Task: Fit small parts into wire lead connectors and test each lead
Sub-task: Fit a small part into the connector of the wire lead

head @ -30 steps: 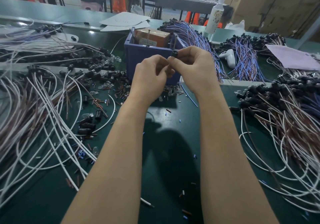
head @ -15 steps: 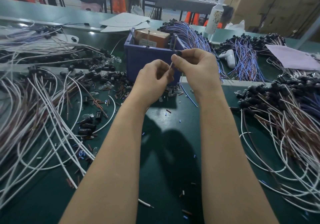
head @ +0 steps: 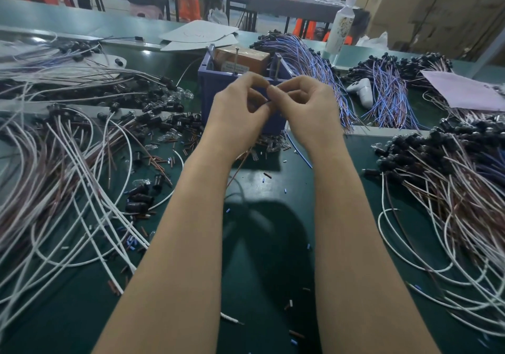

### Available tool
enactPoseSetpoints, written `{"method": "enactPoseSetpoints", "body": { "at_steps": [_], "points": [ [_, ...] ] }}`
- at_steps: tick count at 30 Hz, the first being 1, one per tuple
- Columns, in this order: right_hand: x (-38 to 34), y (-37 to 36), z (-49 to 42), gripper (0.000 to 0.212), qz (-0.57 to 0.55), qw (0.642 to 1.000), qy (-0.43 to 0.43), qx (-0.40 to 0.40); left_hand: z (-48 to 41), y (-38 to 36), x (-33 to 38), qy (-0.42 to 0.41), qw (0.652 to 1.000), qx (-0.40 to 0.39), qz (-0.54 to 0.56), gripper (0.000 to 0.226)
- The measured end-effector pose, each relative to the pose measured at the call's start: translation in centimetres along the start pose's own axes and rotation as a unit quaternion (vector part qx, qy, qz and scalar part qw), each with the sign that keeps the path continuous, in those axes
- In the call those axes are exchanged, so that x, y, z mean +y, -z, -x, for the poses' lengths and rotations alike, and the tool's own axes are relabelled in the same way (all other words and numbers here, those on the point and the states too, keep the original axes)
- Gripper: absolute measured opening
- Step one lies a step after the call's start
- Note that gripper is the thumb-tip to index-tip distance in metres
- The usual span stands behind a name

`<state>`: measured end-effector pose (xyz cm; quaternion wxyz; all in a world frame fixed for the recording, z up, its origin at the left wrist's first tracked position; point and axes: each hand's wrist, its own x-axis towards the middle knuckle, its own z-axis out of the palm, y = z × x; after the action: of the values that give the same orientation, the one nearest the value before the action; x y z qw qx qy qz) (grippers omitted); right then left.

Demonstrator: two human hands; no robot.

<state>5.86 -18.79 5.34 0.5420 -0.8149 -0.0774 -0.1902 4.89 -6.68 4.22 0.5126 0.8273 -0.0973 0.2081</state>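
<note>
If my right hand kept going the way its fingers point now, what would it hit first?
Probably the left hand: the right hand aims leftward at it, fingertips almost touching. The blue bin stands behind both; depth is unclear.

No word, number or brand could be read anywhere in the view. A pale label (head: 234,67) stood on the near face of the brown box (head: 246,57) in the blue bin (head: 216,83) at the far middle of the worktop (head: 273,244); it carried lines of small print, too blurred to make out. The white bottle (head: 338,29) at the far right bore a speckled printed pattern, but no letters could be told apart. The white card sheets (head: 199,35) behind the bin showed only faint drawn lines. The pink paper (head: 459,91) at the right showed no writing.
</note>
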Motion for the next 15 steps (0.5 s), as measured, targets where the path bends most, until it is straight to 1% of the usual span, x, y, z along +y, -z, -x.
{"method": "enactPoseSetpoints", "body": {
  "at_steps": [2,4,8,12,13,14,15],
  "points": [
    [0.3,0.0,-0.1,0.017,-0.035,0.999,-0.019,-0.003,0.1,0.1,0.0,0.004,1.0,0.005,-0.01,0.011],
    [0.7,-0.2,-0.1,0.02,-0.077,0.996,-0.045,-0.013,0.3,-0.1,-0.2,0.012,1.0,0.0,-0.013,0.012],
    [1.3,-0.5,0.1,0.02,-0.054,0.996,-0.053,-0.04,0.5,-0.4,-0.4,0.027,0.999,-0.022,0.001,0.021],
    [1.4,-0.6,0.0,0.016,-0.109,0.99,-0.084,-0.022,0.5,-0.5,-0.7,0.027,0.999,-0.011,-0.018,0.019],
    [1.6,-0.8,0.0,0.016,-0.096,0.991,-0.089,-0.012,0.5,-0.5,-0.8,0.028,0.999,-0.003,-0.02,0.018],
    [2.0,-1.0,0.0,0.016,-0.056,0.994,-0.091,-0.008,0.5,-0.5,-0.9,0.029,0.999,0.003,-0.018,0.016],
    [2.4,-1.2,0.0,0.015,0.011,0.996,-0.092,-0.018,0.6,-0.5,-0.9,0.029,0.999,0.007,-0.012,0.015]
  ]
}}
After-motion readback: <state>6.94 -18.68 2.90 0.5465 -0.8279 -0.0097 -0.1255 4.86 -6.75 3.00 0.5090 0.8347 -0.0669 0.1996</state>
